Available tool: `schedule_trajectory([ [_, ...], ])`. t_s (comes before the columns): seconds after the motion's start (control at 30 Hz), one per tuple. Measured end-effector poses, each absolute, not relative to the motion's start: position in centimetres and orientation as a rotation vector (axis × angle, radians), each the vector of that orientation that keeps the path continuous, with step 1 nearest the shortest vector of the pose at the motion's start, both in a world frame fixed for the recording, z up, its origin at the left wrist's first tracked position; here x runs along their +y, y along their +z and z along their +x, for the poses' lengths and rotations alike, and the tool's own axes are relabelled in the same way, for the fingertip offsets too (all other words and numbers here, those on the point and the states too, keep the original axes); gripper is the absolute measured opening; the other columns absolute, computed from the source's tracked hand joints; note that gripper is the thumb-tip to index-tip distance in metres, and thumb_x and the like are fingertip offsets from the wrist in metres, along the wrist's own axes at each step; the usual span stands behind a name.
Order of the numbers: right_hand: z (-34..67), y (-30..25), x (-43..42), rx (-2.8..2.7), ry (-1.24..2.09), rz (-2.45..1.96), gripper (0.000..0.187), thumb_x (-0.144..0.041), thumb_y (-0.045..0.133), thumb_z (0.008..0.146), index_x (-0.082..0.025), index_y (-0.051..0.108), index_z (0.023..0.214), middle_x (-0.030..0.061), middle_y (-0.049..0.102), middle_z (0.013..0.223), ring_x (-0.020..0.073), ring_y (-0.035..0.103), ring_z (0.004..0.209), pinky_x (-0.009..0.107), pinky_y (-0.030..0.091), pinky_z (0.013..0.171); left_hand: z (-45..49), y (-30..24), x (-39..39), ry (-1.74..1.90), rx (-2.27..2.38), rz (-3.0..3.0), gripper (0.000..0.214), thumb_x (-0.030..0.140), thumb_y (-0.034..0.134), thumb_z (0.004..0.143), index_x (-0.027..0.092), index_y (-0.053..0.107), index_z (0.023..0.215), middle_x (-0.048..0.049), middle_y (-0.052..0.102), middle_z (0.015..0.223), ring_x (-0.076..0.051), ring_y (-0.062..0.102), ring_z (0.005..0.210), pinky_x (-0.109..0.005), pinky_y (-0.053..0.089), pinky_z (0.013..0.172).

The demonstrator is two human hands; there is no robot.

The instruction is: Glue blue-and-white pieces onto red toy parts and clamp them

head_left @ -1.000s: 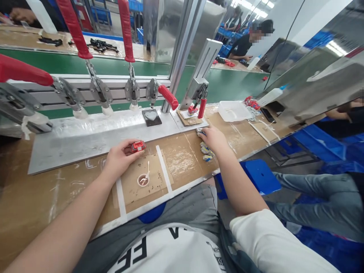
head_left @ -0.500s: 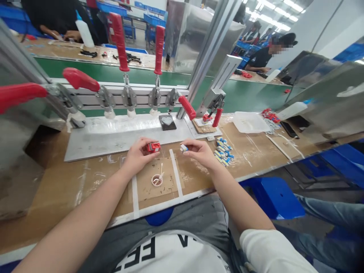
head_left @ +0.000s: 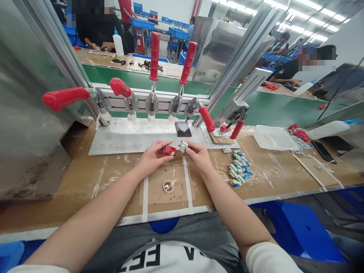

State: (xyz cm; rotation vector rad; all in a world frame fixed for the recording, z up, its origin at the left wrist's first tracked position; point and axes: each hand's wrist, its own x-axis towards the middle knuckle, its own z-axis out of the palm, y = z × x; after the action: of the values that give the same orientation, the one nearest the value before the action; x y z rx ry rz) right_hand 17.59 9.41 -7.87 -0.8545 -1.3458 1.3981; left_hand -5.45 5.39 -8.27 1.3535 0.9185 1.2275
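My left hand point(head_left: 154, 157) is closed on a small red plastic part point(head_left: 170, 150) with grey on it. Facing it, my right hand point(head_left: 197, 153) pinches a small white-and-grey part point(head_left: 183, 146) between thumb and fingers. The two parts are close together with a narrow gap between them. Below my hands, a small cup point(head_left: 168, 186) of brownish liquid stands on cardboard, with a thin stick point(head_left: 173, 175) leaning in it. To the right of my right hand lies a pile of blue, white and yellow parts point(head_left: 239, 168).
Toggle clamps with red handles point(head_left: 154, 57) stand on a frame behind a metal plate point(head_left: 119, 140). A black block point(head_left: 183, 129) rests on that plate. Further right are a white tray point(head_left: 271, 138), red parts point(head_left: 298, 132) and a bottle point(head_left: 330, 129). Co-workers sit across the bench.
My hands have come closer together, bringing the white-and-grey part near the red one. Both parts have been turned. The head view has shifted, so the bench appears further right.
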Motion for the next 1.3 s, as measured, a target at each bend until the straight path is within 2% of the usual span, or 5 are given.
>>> schedule_trajectory([
  [0.23,17.4,-8.3,9.3,-1.233,1.469,-0.797,0.049,-0.061,0.094,0.074,-0.028,0.087,0.11,0.0069,0.081,0.1,0.0226,0.071,0.086,0.036,0.06,0.073,-5.5,-8.0,5.6,1.172,0.897,1.103,0.061,0.035,0.103,0.066,0.019,0.073,0.117,-0.0092,0.077,0.105,-0.03,0.075,0.104,-0.047,0.064,0.098],
  [0.4,17.1,-7.2,8.3,-1.425,1.193,-0.768,0.033,-0.052,0.091,0.083,-0.029,0.086,0.107,0.0059,0.079,0.107,0.0228,0.072,0.099,0.037,0.062,0.086,-5.5,-7.2,5.5,1.191,0.921,1.202,0.057,0.037,0.101,0.071,0.025,0.08,0.122,-0.008,0.075,0.118,-0.029,0.074,0.108,-0.047,0.064,0.101],
  [0.77,17.7,-7.3,8.0,-1.807,0.786,-0.832,0.026,-0.045,0.082,0.094,-0.025,0.085,0.11,0.007,0.077,0.098,0.0212,0.072,0.089,0.037,0.061,0.084,-5.6,-7.3,5.3,1.229,1.056,1.397,0.055,0.044,0.1,0.072,0.029,0.082,0.123,-0.0069,0.073,0.116,-0.028,0.074,0.106,-0.047,0.067,0.099],
  [1.0,16.7,-8.7,9.0,-1.559,1.054,-0.859,0.034,-0.048,0.092,0.081,-0.024,0.087,0.103,0.0069,0.081,0.099,0.0243,0.076,0.094,0.04,0.064,0.092,-5.0,-6.6,5.7,1.261,1.166,1.476,0.061,0.051,0.097,0.075,0.028,0.08,0.129,-0.0069,0.075,0.119,-0.029,0.075,0.109,-0.05,0.063,0.108],
  [1.3,16.8,-9.4,10.6,-1.352,1.437,-0.801,0.06,-0.056,0.089,0.076,-0.022,0.08,0.125,0.0097,0.079,0.127,0.0293,0.074,0.119,0.049,0.058,0.111,-1.7,-5.3,7.8,1.23,1.141,1.194,0.076,0.057,0.094,0.076,0.02,0.072,0.139,-0.0099,0.077,0.129,-0.033,0.069,0.128,-0.056,0.052,0.12],
])
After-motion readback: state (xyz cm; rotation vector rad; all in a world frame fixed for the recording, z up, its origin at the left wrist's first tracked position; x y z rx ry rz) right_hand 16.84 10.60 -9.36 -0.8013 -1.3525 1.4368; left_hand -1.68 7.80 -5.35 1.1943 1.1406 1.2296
